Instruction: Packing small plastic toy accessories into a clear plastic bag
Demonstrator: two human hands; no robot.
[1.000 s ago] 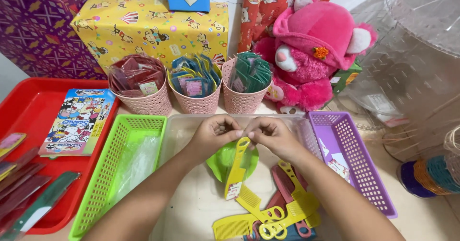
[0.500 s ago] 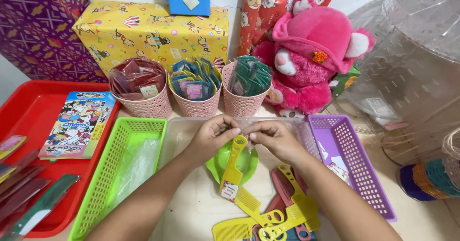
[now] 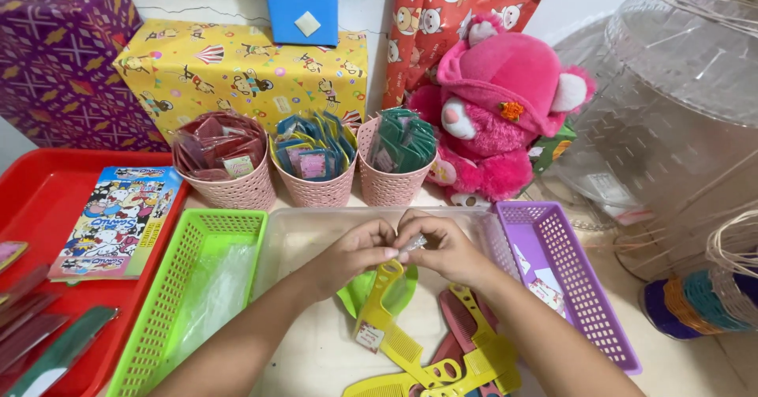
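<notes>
My left hand [image 3: 354,252] and my right hand [image 3: 447,247] meet over the clear tray [image 3: 294,247], pinching the top of a thin clear plastic sleeve between their fingertips. Inside the sleeve hangs a yellow comb [image 3: 377,305] with a small label near its lower end. Under it lies a green round item [image 3: 365,288]. More yellow and pink combs [image 3: 466,342] lie loose in the tray near my right forearm.
A green basket [image 3: 155,318] with clear sleeves sits left, a purple basket [image 3: 580,302] right. Three pink cups [image 3: 316,190] hold packed combs. A red tray [image 3: 39,207] holds a booklet. Behind stand a pink plush bear [image 3: 505,121], wrapped boxes and a clear dome cover [image 3: 679,113].
The hands stay together on the sleeve top; the comb in it has shifted slightly lower and left. The view has dipped a little.
</notes>
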